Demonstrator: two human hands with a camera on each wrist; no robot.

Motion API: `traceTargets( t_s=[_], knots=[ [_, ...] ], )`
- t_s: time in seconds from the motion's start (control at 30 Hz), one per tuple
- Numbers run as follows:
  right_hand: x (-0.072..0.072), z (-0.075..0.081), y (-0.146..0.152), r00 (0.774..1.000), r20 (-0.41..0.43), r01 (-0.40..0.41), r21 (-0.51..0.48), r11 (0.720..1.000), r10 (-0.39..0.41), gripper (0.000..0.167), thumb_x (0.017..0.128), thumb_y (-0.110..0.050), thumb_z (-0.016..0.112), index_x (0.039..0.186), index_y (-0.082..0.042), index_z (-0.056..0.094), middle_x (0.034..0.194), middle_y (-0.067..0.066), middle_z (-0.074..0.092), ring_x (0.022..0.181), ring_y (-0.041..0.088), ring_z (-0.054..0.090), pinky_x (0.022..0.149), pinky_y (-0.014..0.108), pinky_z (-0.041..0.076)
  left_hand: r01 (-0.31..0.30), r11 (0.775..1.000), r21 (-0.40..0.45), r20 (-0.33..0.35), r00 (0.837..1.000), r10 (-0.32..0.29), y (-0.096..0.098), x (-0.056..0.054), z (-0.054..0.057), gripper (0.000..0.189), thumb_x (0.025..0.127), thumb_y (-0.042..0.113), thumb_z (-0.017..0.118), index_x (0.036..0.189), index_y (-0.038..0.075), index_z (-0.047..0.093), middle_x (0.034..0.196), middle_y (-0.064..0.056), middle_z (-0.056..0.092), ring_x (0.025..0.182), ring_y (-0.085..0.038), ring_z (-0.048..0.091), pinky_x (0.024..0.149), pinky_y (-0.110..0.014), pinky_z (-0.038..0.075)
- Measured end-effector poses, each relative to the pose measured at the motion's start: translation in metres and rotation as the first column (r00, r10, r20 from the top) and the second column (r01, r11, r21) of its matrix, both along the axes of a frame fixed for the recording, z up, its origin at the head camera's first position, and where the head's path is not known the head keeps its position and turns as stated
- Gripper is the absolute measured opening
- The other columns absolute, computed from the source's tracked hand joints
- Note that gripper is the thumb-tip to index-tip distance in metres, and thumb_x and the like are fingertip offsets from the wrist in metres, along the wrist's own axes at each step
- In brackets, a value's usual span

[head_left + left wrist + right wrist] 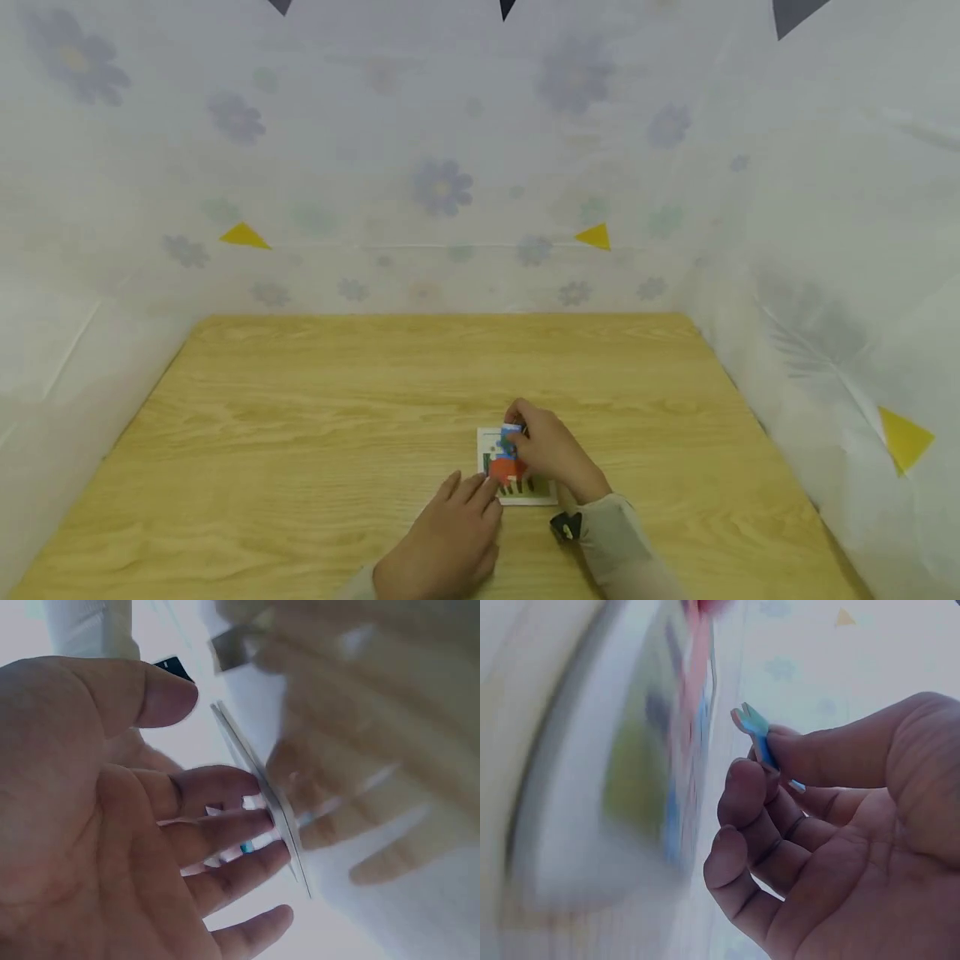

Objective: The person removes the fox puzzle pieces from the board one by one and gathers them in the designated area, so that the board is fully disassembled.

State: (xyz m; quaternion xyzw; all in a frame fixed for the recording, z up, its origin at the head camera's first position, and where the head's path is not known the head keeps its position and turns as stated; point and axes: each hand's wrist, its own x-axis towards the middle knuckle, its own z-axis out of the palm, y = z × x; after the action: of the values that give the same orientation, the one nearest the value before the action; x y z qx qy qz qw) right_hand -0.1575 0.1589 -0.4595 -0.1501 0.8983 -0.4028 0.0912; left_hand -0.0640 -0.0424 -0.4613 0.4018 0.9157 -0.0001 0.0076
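A small jigsaw puzzle board (528, 501) with a white border and a red, green and blue picture lies on the wooden table. My left hand (453, 529) rests at its left side, fingers nearly straight and fingertips on the board's lower left edge. In the left wrist view the puzzle board (259, 769) appears almost edge-on, with the thumb apart from it. My right hand (558, 454) is over the board's upper right part. Between thumb and fingers it pinches a blue jigsaw piece (760, 742), held beside the board in the right wrist view.
The wooden table (300, 417) reaches back to a pale flowered sheet (442, 187) that also hangs along both sides. Yellow triangles (596, 237) are stuck on the sheet. A black strap piece (566, 527) sits at the right sleeve (626, 542).
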Motion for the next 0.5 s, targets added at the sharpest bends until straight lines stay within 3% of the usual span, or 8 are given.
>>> traceTargets(
  t_s=[0.1, 0.23, 0.4, 0.5],
  knots=[
    [-0.001, 0.001, 0.019, 0.999, -0.020, 0.032, -0.036, 0.999, -0.033, 0.008, 0.099, 0.001, 0.064, 0.104, -0.005, 0.062, 0.088, 0.005, 0.064, 0.069, 0.016, 0.059, 0.059, 0.030, 0.052, 0.000, 0.999, 0.039, 0.002, 1.000, 0.000, -0.007, -0.003, 0.003, 0.037, 0.098, 0.044, 0.064, 0.118, 0.014, 0.069, 0.145, -0.005, 0.058, 0.133, -0.025, 0.054, 0.113, -0.054, 0.039],
    [-0.005, 0.005, 0.049, 0.995, -0.082, 0.057, 0.000, 0.998, -0.056, 0.007, 0.097, 0.001, 0.066, 0.100, -0.005, 0.063, 0.090, 0.004, 0.064, 0.075, 0.015, 0.056, 0.067, 0.032, 0.048, -0.006, 0.995, 0.102, -0.043, 0.999, 0.011, -0.013, -0.008, 0.006, 0.031, 0.097, 0.043, 0.065, 0.108, 0.015, 0.071, 0.138, -0.005, 0.062, 0.127, -0.023, 0.057, 0.114, -0.055, 0.038],
    [-0.013, 0.011, 0.085, 0.990, -0.080, 0.118, 0.033, 0.992, -0.115, 0.008, 0.098, 0.002, 0.064, 0.101, -0.005, 0.065, 0.096, 0.010, 0.066, 0.078, 0.020, 0.059, 0.069, 0.036, 0.051, -0.046, 0.988, 0.146, -0.091, 0.994, 0.060, -0.012, -0.024, 0.010, 0.046, 0.095, 0.049, 0.068, 0.120, 0.011, 0.069, 0.140, -0.013, 0.060, 0.129, -0.029, 0.056, 0.113, -0.054, 0.040],
    [-0.017, 0.012, 0.098, 0.989, -0.050, 0.138, 0.036, 0.990, -0.136, 0.005, 0.099, 0.002, 0.063, 0.102, -0.002, 0.064, 0.096, 0.012, 0.066, 0.080, 0.022, 0.061, 0.068, 0.037, 0.052, -0.073, 0.988, 0.138, -0.072, 0.994, 0.084, -0.010, -0.036, 0.010, 0.058, 0.093, 0.056, 0.070, 0.125, 0.007, 0.067, 0.145, -0.016, 0.057, 0.133, -0.032, 0.053, 0.113, -0.053, 0.040]
  ],
)
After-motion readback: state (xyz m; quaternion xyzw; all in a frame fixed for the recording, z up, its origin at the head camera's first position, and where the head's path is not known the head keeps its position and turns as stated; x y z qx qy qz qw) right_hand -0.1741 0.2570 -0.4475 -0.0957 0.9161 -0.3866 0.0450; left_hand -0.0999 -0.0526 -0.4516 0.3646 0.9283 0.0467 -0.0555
